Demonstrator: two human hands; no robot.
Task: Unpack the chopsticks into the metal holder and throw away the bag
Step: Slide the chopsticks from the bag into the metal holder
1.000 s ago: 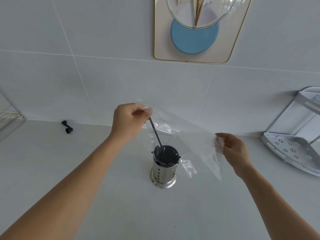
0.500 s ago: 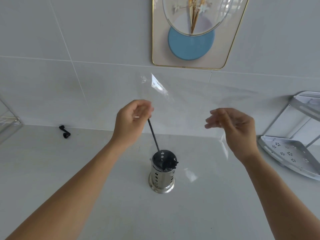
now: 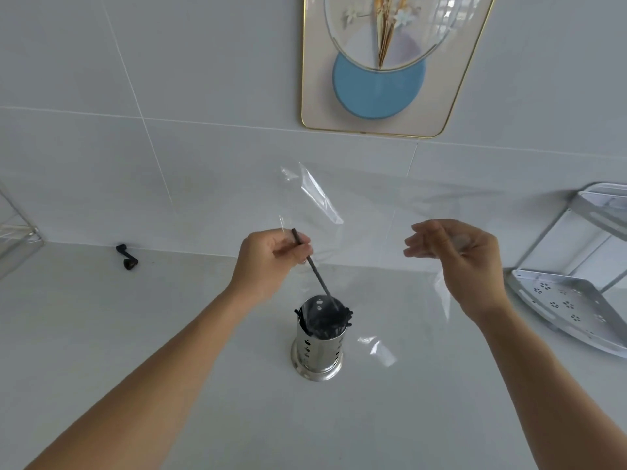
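Clear plastic bag (image 3: 356, 212) drapes over both hands so its contents drop into the metal holder (image 3: 318, 344). Left hand (image 3: 268, 262) pinches 1 chopstick (image 3: 310, 264), steering it in; right hand (image 3: 458, 262) pinches the film.

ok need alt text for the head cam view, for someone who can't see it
A person's left hand pinches a dark chopstick slanting down into a perforated metal holder of dark chopsticks on a white counter, while the right hand holds a clear plastic bag spread above it. Behind are a tiled wall and a framed picture, with a white rack at right.
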